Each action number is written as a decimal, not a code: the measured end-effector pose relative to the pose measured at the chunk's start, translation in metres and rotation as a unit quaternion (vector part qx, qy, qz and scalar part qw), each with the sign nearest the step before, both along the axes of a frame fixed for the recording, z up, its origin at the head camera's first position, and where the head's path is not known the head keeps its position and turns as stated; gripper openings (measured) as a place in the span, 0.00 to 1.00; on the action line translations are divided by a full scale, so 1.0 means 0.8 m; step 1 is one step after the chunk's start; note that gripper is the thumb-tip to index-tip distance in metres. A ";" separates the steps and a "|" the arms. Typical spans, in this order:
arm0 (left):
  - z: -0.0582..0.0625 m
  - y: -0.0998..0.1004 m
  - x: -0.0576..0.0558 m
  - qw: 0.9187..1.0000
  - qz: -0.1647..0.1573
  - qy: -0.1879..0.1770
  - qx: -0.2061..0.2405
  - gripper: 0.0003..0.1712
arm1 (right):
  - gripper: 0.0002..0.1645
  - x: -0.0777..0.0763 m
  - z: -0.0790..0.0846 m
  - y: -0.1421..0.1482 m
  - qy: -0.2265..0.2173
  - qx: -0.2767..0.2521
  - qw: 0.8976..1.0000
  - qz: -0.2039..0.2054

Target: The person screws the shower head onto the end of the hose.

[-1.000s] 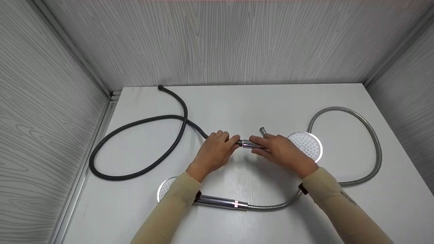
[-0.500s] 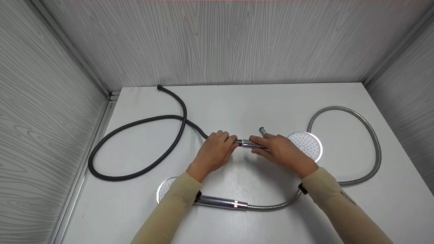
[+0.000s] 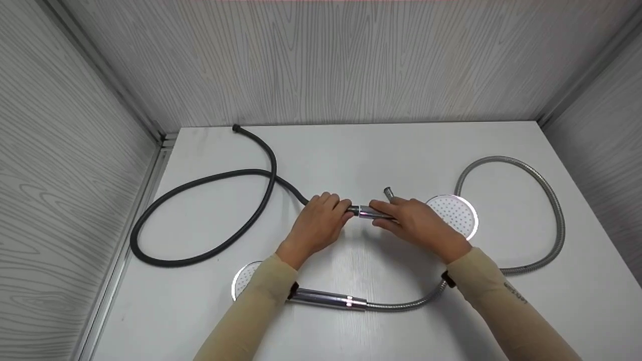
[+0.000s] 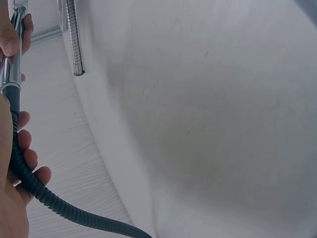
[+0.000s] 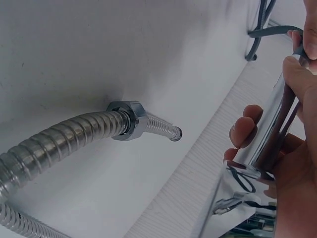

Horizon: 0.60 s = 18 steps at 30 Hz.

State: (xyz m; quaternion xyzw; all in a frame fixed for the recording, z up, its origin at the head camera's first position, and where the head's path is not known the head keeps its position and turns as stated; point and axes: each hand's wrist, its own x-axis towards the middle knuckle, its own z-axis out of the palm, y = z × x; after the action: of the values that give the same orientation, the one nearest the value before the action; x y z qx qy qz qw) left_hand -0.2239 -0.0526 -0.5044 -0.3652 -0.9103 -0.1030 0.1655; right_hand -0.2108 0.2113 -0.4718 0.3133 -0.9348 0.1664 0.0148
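My left hand (image 3: 318, 223) grips the black hose (image 3: 246, 172) near its end, fingers curled round it in the left wrist view. My right hand (image 3: 419, 223) holds the chrome handle (image 3: 371, 212) of a shower head (image 3: 453, 215), whose white dotted face points up in the head view. The hose's end meets the handle's end in one line between my hands; how far it is screwed in is hidden. Close by my right fingers lies the free end (image 3: 389, 193) of a silver metal hose (image 5: 74, 134); the right wrist view shows a hex nut (image 5: 133, 120) on it.
A second shower head (image 3: 244, 278) lies at the front, partly under my left sleeve. Its chrome handle (image 3: 326, 298) joins the metal hose, which loops over the table's right side. The black hose loops on the left. Grey wood-grain panels (image 3: 351, 60) stand round the white table (image 3: 331, 150).
The tip of a left finger has shifted slightly left along the hose's end. Both hands otherwise keep their place, and the hoses and shower heads lie as before.
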 end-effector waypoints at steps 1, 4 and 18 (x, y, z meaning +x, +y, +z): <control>0.000 0.000 0.000 1.000 -0.002 -0.001 0.001 0.17 | 0.24 0.000 0.000 0.000 0.001 -0.001 1.000 0.001; 0.000 -0.001 0.000 1.000 -0.003 -0.003 0.004 0.15 | 0.24 0.001 0.000 0.001 0.003 -0.002 1.000 0.002; 0.001 -0.001 0.001 1.000 -0.003 -0.010 0.016 0.19 | 0.22 0.003 0.004 0.000 0.005 -0.009 1.000 0.008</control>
State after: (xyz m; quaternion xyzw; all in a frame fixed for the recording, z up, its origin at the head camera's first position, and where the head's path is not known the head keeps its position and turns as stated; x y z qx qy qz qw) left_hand -0.2228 -0.0535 -0.5035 -0.3640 -0.9091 -0.1217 0.1619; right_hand -0.2082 0.2114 -0.4689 0.3211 -0.9307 0.1737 0.0214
